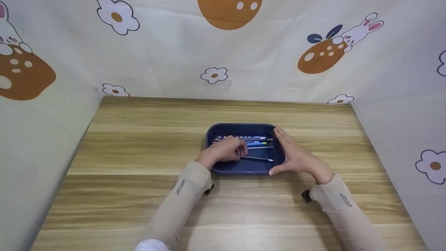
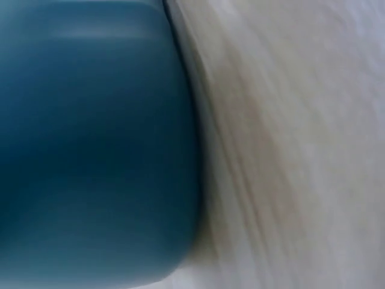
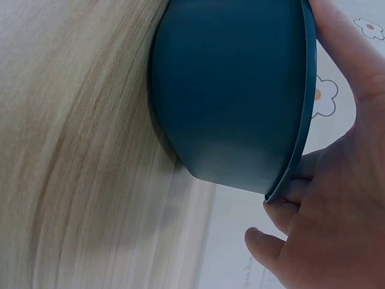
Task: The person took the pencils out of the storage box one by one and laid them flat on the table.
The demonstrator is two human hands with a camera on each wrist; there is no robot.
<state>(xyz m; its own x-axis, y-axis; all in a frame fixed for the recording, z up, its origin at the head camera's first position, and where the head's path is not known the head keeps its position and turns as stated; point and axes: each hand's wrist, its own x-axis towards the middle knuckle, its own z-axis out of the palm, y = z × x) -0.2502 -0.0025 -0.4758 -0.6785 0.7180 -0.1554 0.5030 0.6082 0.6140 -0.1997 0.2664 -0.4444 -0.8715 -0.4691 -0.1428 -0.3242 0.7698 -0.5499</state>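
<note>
A dark blue tray (image 1: 244, 173) with rounded corners and raised walls stands on the table. My left hand (image 1: 226, 149) reaches over its left side, fingers curled at one end of a dark pencil (image 1: 257, 159), whose other end points right across the tray floor. Behind that hand lie several more pencils (image 1: 258, 138), partly covered by it. My right hand (image 1: 296, 157) grips the tray's right end, thumb at the near corner and fingers at the far one. In the right wrist view, fingers of this hand (image 3: 337, 211) hook over the rim.
The wood-grain table (image 1: 139, 139) spreads around the tray. A pale patterned curtain (image 1: 167, 55) rises behind the table and along both sides. The left wrist view holds only the tray's outer wall (image 2: 96, 150) and blurred table surface.
</note>
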